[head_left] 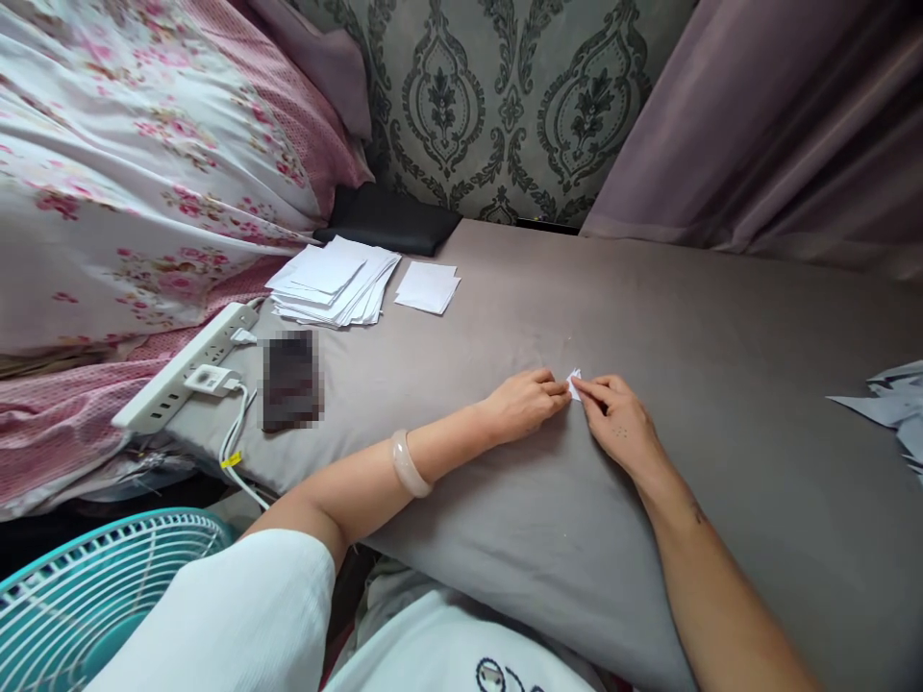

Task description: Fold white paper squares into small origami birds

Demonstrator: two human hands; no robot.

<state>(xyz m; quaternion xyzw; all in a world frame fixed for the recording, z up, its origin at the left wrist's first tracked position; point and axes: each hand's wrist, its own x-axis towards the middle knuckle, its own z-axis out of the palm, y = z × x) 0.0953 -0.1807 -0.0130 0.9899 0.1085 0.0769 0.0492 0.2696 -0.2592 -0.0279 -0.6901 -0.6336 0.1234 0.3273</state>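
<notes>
On the grey mattress (649, 317), near its middle: a small piece of white paper (574, 384), pinched between both hands. Left hand (520, 404) lying palm-down, fingertips closed together on the paper's left edge. Right hand (618, 418) opposite, thumb and forefinger clamped on the right edge, knuckles just clear of the cloth. Paper mostly hidden by the fingers; only a pointed white corner showing, so the exact shape not to be told. A pale bangle (410, 464) on the left wrist.

Judged from the grip: a fold or crease being pressed into the paper, flat against the mattress. Next move likely calling for a steady pinch, edges kept aligned, and firm pressure along the crease, the soft surface giving little backing.

Well apart, toward the far left: a loose stack of white paper squares (333, 284), a smaller stack (428, 286) just beside it, and a dark flat pad (389, 219) behind them. Nearer the left edge: a white power strip (180, 370) with a plugged charger and cable, a dark phone (289, 380) beside it. Floral bedding (130, 173) heaped at left, a teal fan grille (93, 596) at lower left, grey paper scraps (890, 404) at far right.
</notes>
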